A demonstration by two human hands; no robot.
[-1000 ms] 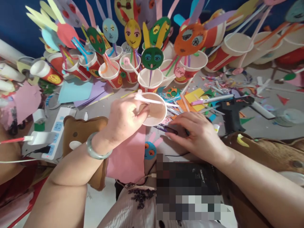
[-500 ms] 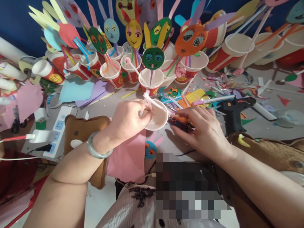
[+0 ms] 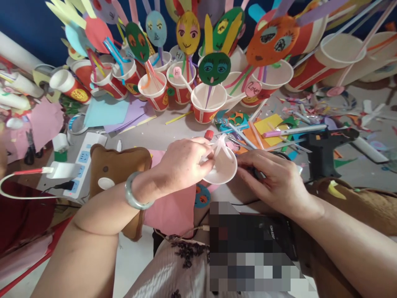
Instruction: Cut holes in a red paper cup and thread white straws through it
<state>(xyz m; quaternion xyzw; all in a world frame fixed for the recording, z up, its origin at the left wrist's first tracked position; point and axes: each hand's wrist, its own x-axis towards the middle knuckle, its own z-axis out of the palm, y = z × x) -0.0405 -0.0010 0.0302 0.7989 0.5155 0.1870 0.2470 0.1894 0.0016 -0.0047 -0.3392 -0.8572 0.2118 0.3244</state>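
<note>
My left hand [image 3: 186, 167], with a pale bangle on its wrist, pinches the near-left rim of a tilted white paper cup [image 3: 225, 169]. Bent white straws [image 3: 221, 145] lie by its fingertips at the cup's mouth. Just right of the cup, my right hand [image 3: 269, 176] curls its fingers round something dark, mostly hidden under the palm. A blue paper face [image 3: 202, 195] with orange eyes lies below the cup, beside a pink paper sheet [image 3: 173, 198].
Red-and-white paper cups [image 3: 208, 99] with paper faces on straws stand in rows behind. A black hot glue gun [image 3: 322, 153], paper scraps [image 3: 273, 128] and straws lie to the right. A power strip [image 3: 81, 165] and a brown cushion [image 3: 119, 165] sit left.
Both hands and the cup appear further right and slightly lower, partly because the view has shifted. The orange piece by my right fingers is now out of sight.
</note>
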